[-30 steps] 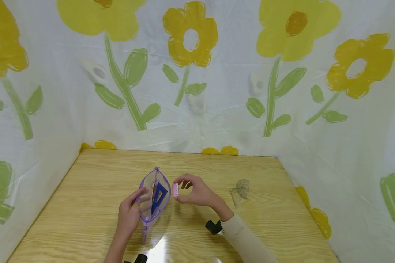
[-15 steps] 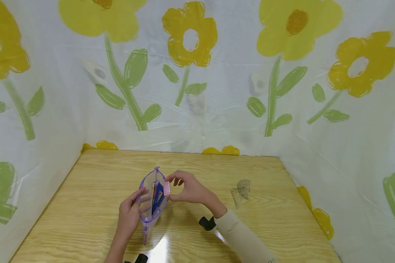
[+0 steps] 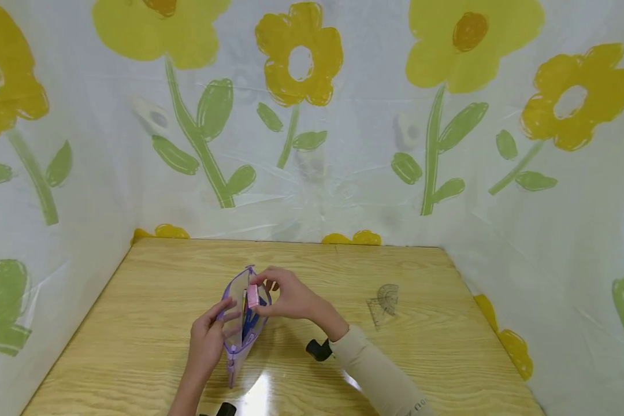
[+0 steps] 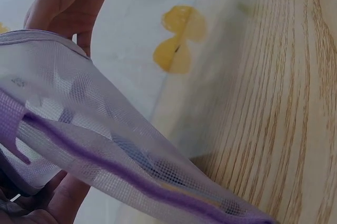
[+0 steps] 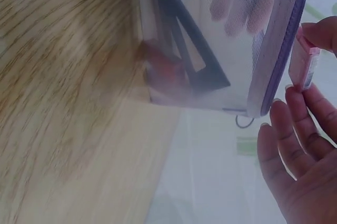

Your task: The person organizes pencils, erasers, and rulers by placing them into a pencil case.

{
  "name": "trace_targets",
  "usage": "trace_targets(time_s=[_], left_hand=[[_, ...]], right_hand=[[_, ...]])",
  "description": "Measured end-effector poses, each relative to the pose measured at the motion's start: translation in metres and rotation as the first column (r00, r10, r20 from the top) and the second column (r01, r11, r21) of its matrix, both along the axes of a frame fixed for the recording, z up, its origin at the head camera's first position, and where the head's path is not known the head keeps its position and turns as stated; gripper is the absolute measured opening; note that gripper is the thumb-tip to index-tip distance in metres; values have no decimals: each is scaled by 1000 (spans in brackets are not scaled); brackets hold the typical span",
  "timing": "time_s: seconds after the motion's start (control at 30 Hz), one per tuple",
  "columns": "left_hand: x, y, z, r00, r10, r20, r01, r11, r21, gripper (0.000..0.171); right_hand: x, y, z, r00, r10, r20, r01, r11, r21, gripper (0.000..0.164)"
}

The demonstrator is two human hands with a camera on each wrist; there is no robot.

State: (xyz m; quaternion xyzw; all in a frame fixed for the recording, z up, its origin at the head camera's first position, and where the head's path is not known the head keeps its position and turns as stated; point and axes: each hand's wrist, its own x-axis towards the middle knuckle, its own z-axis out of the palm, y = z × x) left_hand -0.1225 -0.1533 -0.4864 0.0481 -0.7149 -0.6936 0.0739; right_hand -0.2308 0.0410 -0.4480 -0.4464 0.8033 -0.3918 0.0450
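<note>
My left hand [image 3: 206, 341] grips one side of a purple-edged mesh pencil case [image 3: 238, 356], whose mouth gapes upward; some of its fingers show through the mesh. Within the case are a blue set square [image 3: 248, 326] and other slim items, partly hidden. Between thumb and fingertips my right hand [image 3: 296, 297] pinches a small pink block that looks like an eraser [image 3: 253, 296]. In the head view it overlaps the case's mouth. From the right wrist, the eraser [image 5: 301, 66] appears beside the zip edge [image 5: 287, 45], at the opening.
A clear protractor [image 3: 388, 297] and a clear angular ruler [image 3: 374, 315] lie on the wooden table [image 3: 312, 375], right of the hands. Flower-printed cloth [image 3: 364, 173] hangs round the back and sides. Black camera mounts [image 3: 319, 349] sit at the wrists.
My right hand has carried the eraser leftward, from beside the pencil case to over its mouth. The left hand and the case have barely moved.
</note>
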Motion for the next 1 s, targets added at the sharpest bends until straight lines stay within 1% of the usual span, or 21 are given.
trace_targets(time_s=[0.13,0.27,0.37,0.47,0.6,0.77,0.9,1.0], left_hand=[[-1,2,1,1000,-10,9,10,1000,-5,47],[-1,3,1,1000,-14,14,15,1000,-12,48],[-1,4,1,1000,-18,19,18,1000,-17,47],[-2,4,1,1000,-17,14,17,1000,-13,47],[-2,3,0,1000,-9,8,9,1000,3,48],[-1,2,0,1000,-3,30,2,1000,3,49],[-1,0,-1,999,12,30,-12,1000,-1,50],[-2,-1,0,999,25,23,-25,1000,3,49]], right_hand=[[2,-3,2,1000,-7,6,7,999,34,46],[3,-3,4,1000,-9,-5,9,998,62,46],[3,0,5,1000,-14,5,13,998,55,46],[2,5,4,1000,-15,11,15,1000,22,46],[0,14,-1,1000,-25,14,26,998,-53,44],[3,30,-13,995,-83,52,89,987,-132,39],[5,43,-24,988,-117,101,134,973,-188,34],[6,56,-30,978,-153,139,180,961,-210,30]])
